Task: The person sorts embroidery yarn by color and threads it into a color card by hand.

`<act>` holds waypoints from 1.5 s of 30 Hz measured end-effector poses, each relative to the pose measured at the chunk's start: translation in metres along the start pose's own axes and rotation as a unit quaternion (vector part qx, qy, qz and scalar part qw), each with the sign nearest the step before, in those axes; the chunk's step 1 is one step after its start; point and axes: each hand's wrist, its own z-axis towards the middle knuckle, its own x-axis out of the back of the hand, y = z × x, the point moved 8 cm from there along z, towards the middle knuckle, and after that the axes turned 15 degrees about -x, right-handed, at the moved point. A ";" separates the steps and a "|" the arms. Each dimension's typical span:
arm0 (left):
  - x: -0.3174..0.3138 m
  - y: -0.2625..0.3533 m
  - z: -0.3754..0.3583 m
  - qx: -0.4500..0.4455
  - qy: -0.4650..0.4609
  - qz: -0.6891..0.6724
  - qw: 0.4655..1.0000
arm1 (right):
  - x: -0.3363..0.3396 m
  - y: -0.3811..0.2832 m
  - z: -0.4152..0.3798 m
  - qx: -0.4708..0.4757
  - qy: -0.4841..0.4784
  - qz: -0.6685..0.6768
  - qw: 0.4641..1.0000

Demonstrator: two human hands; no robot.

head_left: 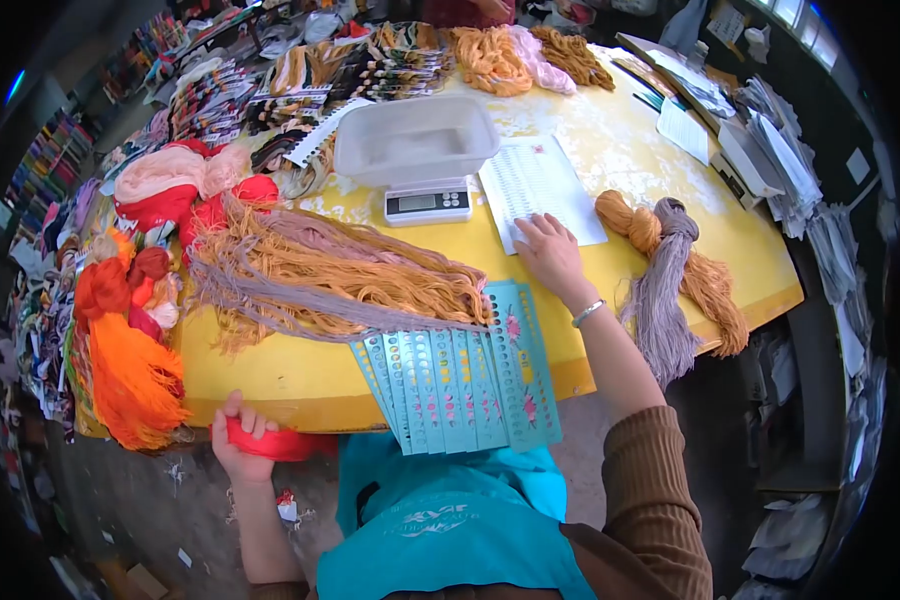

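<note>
Near the table's front edge, my left hand (242,440) is closed around a bundle of red thread (282,443), which trails off to the right. My right hand (550,255) lies with fingers stretched out on a printed paper sheet (540,185). Teal cards (445,385) with rows of holes and flower pictures are fanned out at the front edge, between my hands. Long strands of orange, mauve and pink thread (340,270) spread across the table, touching the cards' top ends. Behind them a clear plastic tub (415,140) sits on a digital scale (428,204).
Grey and golden-orange thread hanks (670,260) lie at the right and overhang the edge. Bright orange and red hanks (130,370) hang over the left side. More thread bundles (495,60) line the back. Paper stacks (780,160) stand at the right. A person (470,10) is partly visible at the far side.
</note>
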 end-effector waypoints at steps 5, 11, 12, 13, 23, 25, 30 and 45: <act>0.011 -0.040 0.008 0.020 0.082 -0.015 0.996 | -0.008 0.005 -0.001 -0.006 0.042 -0.035 0.998; 0.022 -0.065 0.014 0.026 0.064 0.012 0.998 | -0.003 0.002 -0.001 -0.010 0.047 -0.036 0.998; 0.021 -0.064 0.014 0.017 0.045 0.011 0.999 | -0.002 0.001 -0.002 -0.010 0.053 -0.036 0.998; 0.022 -0.064 0.014 0.018 0.044 0.012 0.999 | -0.001 0.001 -0.002 -0.009 0.058 -0.036 0.998; 0.019 -0.063 0.015 0.014 0.024 0.015 0.999 | 0.002 -0.001 -0.001 -0.009 0.063 -0.023 0.998; 0.017 -0.064 0.015 0.015 0.011 0.015 1.000 | 0.004 -0.002 -0.002 -0.013 0.060 -0.021 0.998; 0.015 -0.061 0.014 0.019 -0.003 0.043 0.999 | 0.004 -0.002 -0.002 -0.011 0.062 -0.016 0.998; -0.199 -0.003 -0.046 -0.251 -0.275 0.774 0.513 | 0.057 -0.287 -0.221 0.310 -0.473 0.476 0.673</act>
